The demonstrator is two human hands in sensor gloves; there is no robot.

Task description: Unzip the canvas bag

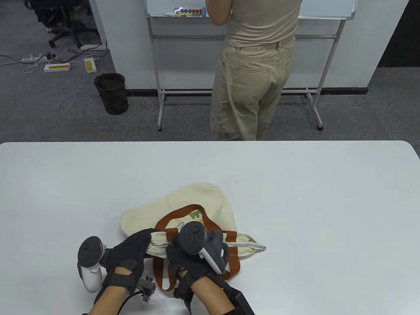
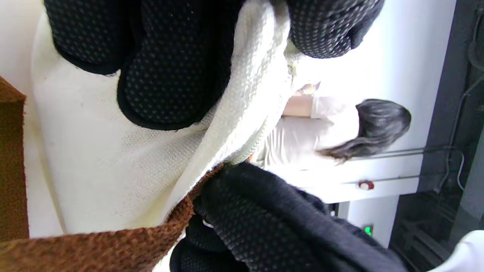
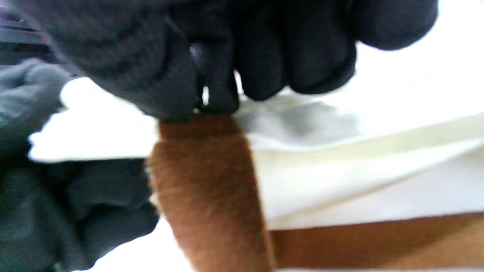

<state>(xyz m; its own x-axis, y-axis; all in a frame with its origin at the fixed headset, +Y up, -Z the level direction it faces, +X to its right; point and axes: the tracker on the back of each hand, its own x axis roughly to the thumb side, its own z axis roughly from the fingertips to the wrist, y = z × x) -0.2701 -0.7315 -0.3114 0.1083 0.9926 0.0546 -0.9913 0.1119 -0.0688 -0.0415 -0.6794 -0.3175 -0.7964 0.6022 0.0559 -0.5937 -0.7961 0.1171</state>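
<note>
Left hand [image 1: 131,252] grips the canvas bag [image 1: 200,210] at its left zipper end; right hand [image 1: 187,259] has fingers bunched at the zipper [image 1: 242,245] by a brown strap [image 3: 208,189], pull hidden. Bag lies flat near the table's [image 1: 328,197] front edge. Likely the start: next, draw the slider rightward while the left hand anchors.

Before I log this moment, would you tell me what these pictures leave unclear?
- Zipper pull: table view, hidden under the right hand and its tracker.
- Right fingers: right wrist view too blurred to show what they pinch.
- Cream canvas bag: near corner covered by the left hand.
</note>
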